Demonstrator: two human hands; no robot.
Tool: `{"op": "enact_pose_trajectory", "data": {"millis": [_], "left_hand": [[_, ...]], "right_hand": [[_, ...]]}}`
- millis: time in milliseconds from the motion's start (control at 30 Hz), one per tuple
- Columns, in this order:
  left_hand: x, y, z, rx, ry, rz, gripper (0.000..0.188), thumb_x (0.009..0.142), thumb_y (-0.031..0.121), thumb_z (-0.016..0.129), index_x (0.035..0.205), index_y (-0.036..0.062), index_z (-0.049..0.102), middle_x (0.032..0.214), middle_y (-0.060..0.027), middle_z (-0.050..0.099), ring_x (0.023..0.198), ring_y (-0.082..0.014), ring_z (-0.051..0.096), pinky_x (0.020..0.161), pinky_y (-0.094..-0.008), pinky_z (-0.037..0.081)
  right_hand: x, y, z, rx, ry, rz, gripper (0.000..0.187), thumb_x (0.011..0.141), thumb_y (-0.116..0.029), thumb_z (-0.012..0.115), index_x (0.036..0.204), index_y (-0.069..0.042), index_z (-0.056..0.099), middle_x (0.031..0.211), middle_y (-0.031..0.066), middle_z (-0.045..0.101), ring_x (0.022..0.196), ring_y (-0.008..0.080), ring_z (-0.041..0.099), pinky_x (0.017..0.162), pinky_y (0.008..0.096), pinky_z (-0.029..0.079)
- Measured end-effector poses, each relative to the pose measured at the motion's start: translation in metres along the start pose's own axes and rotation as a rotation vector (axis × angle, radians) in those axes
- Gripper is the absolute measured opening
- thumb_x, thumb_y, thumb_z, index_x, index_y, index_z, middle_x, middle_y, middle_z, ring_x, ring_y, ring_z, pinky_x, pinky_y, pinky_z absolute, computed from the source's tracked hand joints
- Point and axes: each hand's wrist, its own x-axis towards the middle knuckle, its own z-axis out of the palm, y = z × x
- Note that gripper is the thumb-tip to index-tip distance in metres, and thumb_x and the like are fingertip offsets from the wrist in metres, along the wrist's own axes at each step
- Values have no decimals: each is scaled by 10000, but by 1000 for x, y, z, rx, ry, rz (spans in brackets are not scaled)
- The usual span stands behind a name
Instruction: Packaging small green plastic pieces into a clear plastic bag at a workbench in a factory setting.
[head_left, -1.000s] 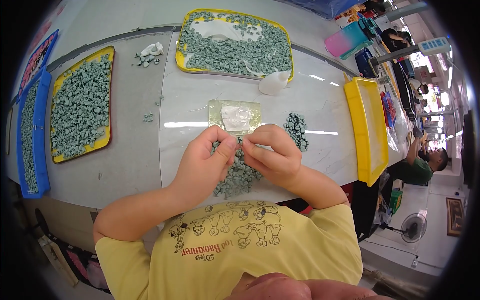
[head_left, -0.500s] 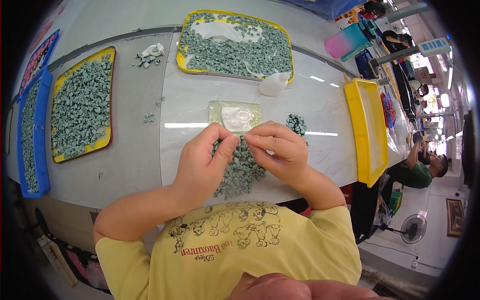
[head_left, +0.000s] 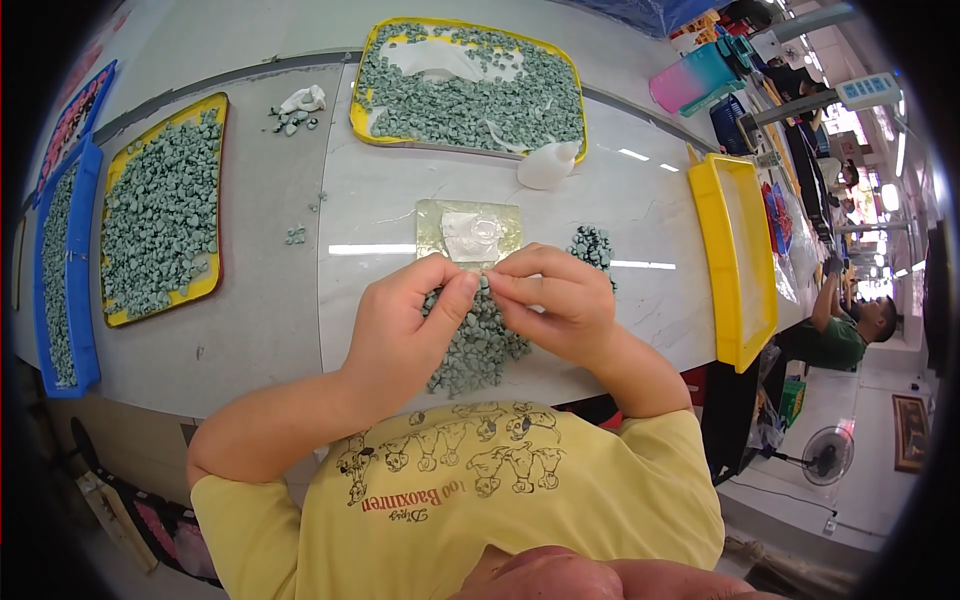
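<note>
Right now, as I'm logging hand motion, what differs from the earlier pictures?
The right hand has shifted slightly rightward since the first picture, covering more of the dark-green pile. No clear grasp or release. The left hand, white bottle and rightmost yellow tray stayed put.

Bare left hand (head_left: 402, 312) and bare right hand (head_left: 560, 305) are hovering close together over 1 loose heap of small, irregular, grey-green chunks (head_left: 474, 358).

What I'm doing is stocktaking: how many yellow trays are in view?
3: the left tray and the far tray, both bearing green pieces, and the right tray, well to the right of the right hand. Others may be hidden farther off.
</note>
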Motion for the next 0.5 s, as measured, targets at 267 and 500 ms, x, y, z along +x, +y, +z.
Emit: {"op": "enact_pose_trajectory", "data": {"millis": [267, 500], "left_hand": [[0, 4, -1, 61, -249, -265, 290, 889, 270, 540, 795, -4, 555, 620, -5, 509, 585, -71, 422, 518, -240, 366], [9, 10, -6, -501, -157, -602, 160, 925, 144, 406, 912, 32, 519, 712, 14, 443, 548, -40, 329, 439, -184, 273]], "right_hand": [[3, 24, -59, -220, -47, 472, 183, 764, 21, 591, 927, -32, 654, 816, 81, 639, 732, 186, 605, 659, 271, 470], [-11, 36, -66, -526, -388, 544, 151, 726, -10, 624, 877, -19, 631, 786, 104, 604, 728, 263, 583, 678, 328, 468]]}}
